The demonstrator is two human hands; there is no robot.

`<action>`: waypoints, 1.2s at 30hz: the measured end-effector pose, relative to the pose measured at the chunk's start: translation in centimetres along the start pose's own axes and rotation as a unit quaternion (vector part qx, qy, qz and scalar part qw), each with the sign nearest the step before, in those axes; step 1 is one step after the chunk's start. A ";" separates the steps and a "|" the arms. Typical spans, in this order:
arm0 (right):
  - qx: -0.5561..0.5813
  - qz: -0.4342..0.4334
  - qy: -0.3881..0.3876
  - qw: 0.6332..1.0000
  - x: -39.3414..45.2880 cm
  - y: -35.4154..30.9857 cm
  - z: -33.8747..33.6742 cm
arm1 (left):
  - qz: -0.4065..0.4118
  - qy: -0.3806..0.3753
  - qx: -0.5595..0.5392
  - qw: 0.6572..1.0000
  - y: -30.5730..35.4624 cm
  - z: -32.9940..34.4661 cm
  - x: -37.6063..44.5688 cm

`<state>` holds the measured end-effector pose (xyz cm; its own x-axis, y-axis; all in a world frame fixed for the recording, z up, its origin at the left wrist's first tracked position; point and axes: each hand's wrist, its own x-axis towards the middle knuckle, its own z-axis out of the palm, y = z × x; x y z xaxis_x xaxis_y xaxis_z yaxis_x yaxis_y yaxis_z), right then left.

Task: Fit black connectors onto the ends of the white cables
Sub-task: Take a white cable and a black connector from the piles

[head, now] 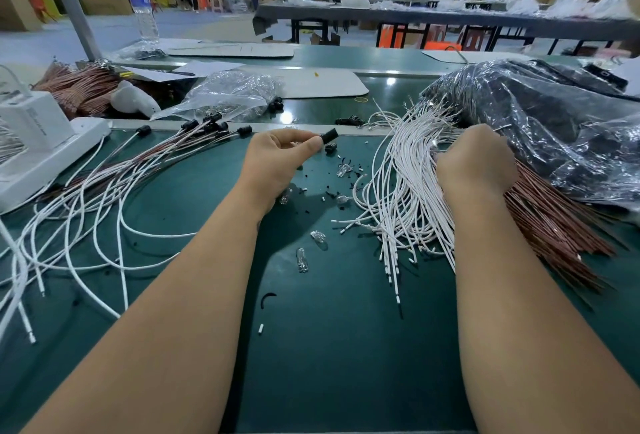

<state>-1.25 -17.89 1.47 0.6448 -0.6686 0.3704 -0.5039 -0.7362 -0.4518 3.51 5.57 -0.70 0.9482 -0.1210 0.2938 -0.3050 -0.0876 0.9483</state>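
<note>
On the green bench (311,347), the left hand (277,160) pinches a connector (329,137) ready, while the right hand (474,160) grips into the cables (398,191), seemingly picking one.

Small glass bulbs (302,259) lie scattered on the green mat (346,347), a white box (33,123) sits at far left, a water bottle (142,5) behind, crinkled plastic bags (554,128) at right

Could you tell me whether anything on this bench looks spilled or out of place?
Yes: small black and white offcuts and several loose clear glass bulbs lie scattered on the green mat between the hands, apart from either cable pile. Nothing looks broken.
</note>
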 end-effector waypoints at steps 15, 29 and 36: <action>0.096 -0.023 0.125 0.987 0.1 -0.7 0.3 | -0.013 -0.034 0.069 0.997 -0.4 0.1 0.3; 0.474 0.016 -0.024 0.880 -0.7 -2.6 -0.7 | -0.016 -0.026 0.074 0.997 -0.5 0.3 0.4; 0.596 0.068 -0.167 0.783 -1.3 -3.3 -0.2 | 0.006 0.004 0.055 0.998 -0.4 0.4 0.4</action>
<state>-0.58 -14.58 2.66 0.8461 -0.5212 0.1114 0.1857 0.0924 -0.9782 4.02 5.16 -1.03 0.9449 -0.1144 0.3068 -0.3242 -0.1948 0.9257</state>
